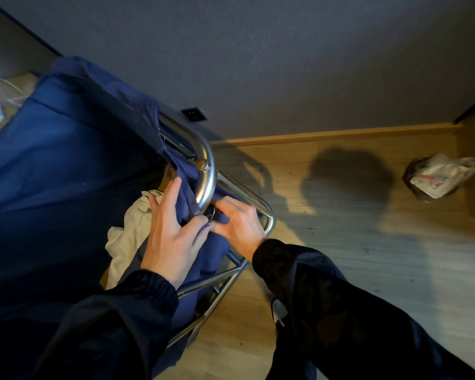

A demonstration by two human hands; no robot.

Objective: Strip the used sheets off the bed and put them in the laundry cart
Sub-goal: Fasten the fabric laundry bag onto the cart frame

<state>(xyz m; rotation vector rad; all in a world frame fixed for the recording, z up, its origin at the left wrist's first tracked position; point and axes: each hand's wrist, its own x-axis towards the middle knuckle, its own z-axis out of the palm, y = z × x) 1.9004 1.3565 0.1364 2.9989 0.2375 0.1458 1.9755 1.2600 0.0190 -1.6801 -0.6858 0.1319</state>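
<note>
From the head view we look down on the laundry cart (203, 165), its chrome frame bent round a deep navy bag (52, 174). White sheets (126, 231) lie bunched inside the bag, just below the rim, so the task's linen appears to be in the cart already; no bed shows here.

Our left hand (173, 237) lies spread on the navy cloth at the corner of the frame, fingers extended and thumb pressed toward the other hand, pinning the fabric more than clasping it. Our right hand (239, 223) is curled tight beside it, its grip pinching what looks like a small metal ring or clip (211, 213) where the bag meets the tube; whether the fingers have closed fully round it we cannot tell, as it is mostly hidden.

We judge the step in hand to be fixing the bag's edge to the frame after loading. The next move likely calls for holding the cloth taut with the left hand while the right works the fastener.

A lined waste bin (433, 176) stands well apart on the wooden floor (368, 242).
</note>
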